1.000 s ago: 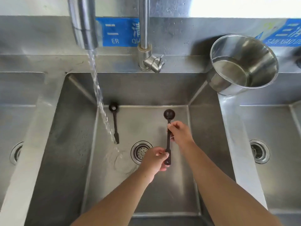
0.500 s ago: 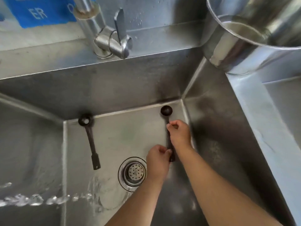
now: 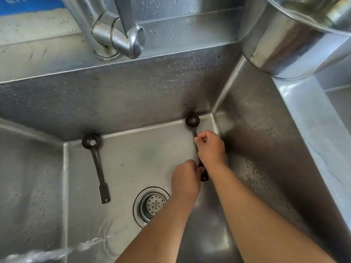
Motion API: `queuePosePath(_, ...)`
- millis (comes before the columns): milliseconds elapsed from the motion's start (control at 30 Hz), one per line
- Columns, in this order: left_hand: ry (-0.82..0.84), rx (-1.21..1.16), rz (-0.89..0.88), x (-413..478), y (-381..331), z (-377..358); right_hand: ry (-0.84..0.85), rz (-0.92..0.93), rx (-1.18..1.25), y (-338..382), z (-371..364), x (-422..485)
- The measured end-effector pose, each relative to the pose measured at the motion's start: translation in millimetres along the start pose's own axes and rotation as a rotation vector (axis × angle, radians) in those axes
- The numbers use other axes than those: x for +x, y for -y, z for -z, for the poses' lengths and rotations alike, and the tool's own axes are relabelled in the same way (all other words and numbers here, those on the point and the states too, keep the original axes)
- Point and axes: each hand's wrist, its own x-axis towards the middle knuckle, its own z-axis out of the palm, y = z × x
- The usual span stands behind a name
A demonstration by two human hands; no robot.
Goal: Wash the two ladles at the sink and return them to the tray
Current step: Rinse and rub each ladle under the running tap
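Two dark ladles are being shown inside a stainless-steel sink (image 3: pixel 114 103), whose basin is filling most of the view. A large steel pot (image 3: pixel 281 40) is being seen at the upper right, resting on the ledge between this basin and the next. A chrome tap (image 3: pixel 117 35) is being shown mounted on the back ledge, and a blurred stream of water (image 3: pixel 47 253) is being seen crossing the lower left corner. A round drain strainer (image 3: pixel 152 204) is being shown set in the sink floor. The held ladle (image 3: pixel 192 120) is being gripped near the right back corner: its shaft is being pinched by the closed fingers of the right hand (image 3: pixel 210 147) just below the bowl, while its handle end is being clasped by the curled left hand (image 3: pixel 186 179), just beside the drain. The second ladle (image 3: pixel 96 166) is being left lying on the sink floor well to the left, bowl against the back wall, with neither hand touching it
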Motion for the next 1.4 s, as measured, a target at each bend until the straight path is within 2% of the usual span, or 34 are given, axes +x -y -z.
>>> queuePosePath(200,-0.008,0.021,-0.024,1,1,0,-0.034,0.057,-0.082,1,-2,0)
queuePosePath(433,-0.001,-0.023,-0.044,-1,7,1,-0.026,0.034,-0.026,0,-1,-1)
queuePosePath(600,0.088,-0.407,0.099,-10,10,10,-0.081,0.187,-0.122,4,9,-18)
queuePosePath(667,0.115,-0.445,0.126,-20,14,17,-0.079,0.225,-0.128,8,11,-31)
queuePosePath(733,0.089,-0.451,0.168,-32,22,29,-0.033,0.233,-0.115,14,10,-44)
queuePosePath(900,0.057,-0.677,0.335,-56,42,81,0.137,0.272,-0.135,39,-2,-81)
queuePosePath(1100,0.030,-0.664,0.416,-76,71,134,0.272,0.344,-0.203,77,-32,-132)
queuePosePath(1400,0.004,-0.725,0.455,-76,124,170,0.451,0.266,-0.228,136,-108,-157)
